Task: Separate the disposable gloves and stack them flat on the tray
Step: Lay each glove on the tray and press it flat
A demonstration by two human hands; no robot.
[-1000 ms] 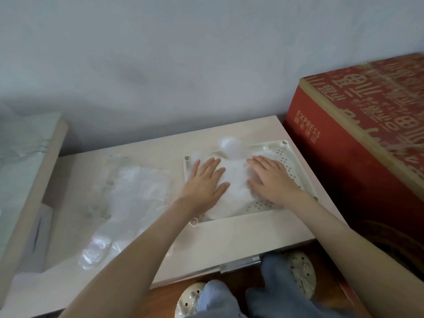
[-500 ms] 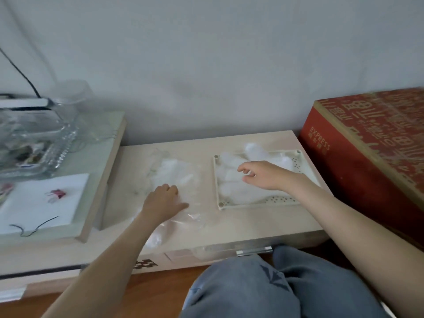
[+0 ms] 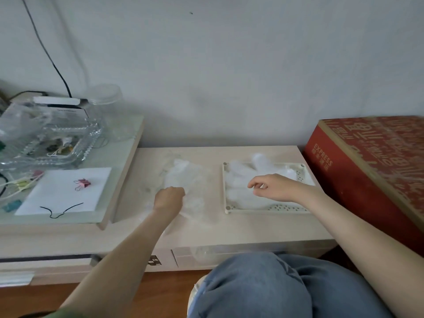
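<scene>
While reaching over the pale surface point(image 3: 252, 230), gripping the loose gloves point(image 3: 190, 180) lying left of the tray point(image 3: 263, 210) with the curled left hand point(image 3: 169, 199), and holding the right hand point(image 3: 275, 187), fingers slack and carrying nothing, above the stacked gloves point(image 3: 243, 196) lying flat inside.

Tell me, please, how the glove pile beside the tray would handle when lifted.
Probably floppy: the glove pile lies crinkled and shapeless. Likely very light, being thin see-through film. Layers may cling together under the left hand.
</scene>
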